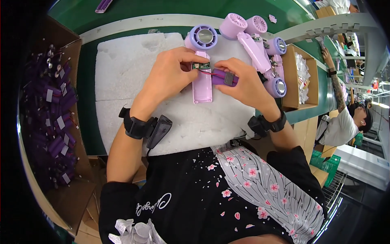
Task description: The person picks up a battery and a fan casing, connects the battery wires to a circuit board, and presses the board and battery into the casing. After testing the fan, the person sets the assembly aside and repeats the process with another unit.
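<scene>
"White foam (130, 77) carries the pink handle shell (202, 91), mostly on its far half. Who holds what?"

"The left hand (172, 69) is narrowed around the circuit board (202, 66) at the shell; the right hand (243, 81) grips the purple battery (219, 77) just beside the shell. Wires (206, 72) run from battery toward board."

"How is that best done?"

"Probably with the board kept level and the battery close, so the wires stay slack; a tug could strain them."

"And farther off?"

"A fan head (202, 37) sits at the foam's far edge."
</scene>
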{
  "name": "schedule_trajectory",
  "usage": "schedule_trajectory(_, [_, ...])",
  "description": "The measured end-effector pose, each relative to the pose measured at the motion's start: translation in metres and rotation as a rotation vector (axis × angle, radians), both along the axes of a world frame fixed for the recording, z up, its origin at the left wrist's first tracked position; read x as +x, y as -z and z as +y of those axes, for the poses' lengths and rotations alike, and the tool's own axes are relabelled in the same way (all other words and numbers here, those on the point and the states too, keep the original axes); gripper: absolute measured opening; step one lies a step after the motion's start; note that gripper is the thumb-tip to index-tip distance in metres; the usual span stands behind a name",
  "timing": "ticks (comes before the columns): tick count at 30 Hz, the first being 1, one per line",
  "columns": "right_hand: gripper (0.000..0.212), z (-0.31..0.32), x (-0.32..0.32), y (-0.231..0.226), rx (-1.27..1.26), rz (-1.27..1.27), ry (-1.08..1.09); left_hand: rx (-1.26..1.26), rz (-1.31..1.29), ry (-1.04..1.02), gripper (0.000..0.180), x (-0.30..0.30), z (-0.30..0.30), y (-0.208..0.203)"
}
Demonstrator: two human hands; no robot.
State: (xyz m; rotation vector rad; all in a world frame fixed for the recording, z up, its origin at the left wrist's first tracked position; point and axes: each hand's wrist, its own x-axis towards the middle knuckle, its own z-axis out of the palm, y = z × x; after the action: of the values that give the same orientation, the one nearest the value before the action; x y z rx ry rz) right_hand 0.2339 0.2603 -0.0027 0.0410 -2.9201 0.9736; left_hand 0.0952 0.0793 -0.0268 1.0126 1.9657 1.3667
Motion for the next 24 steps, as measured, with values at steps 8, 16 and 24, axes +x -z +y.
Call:
schedule_trajectory(8, [0.073,-0.011,0.009,-0.021,-0.967,-0.616,0.163,0.080,0.075,-0.044,0.032,0.001,-0.003,0.003])
schedule_trajectory(16, [0.086,-0.012,0.017,-0.009,-1.354,-0.389,-0.099,0.114,0.275,0.002,0.026,0.000,-0.001,0.003])
schedule_trajectory(24, [0.088,0.005,0.012,-0.012,-0.753,-0.260,-0.074,0.138,0.374,0.030,0.023,0.002,-0.001,0.000])
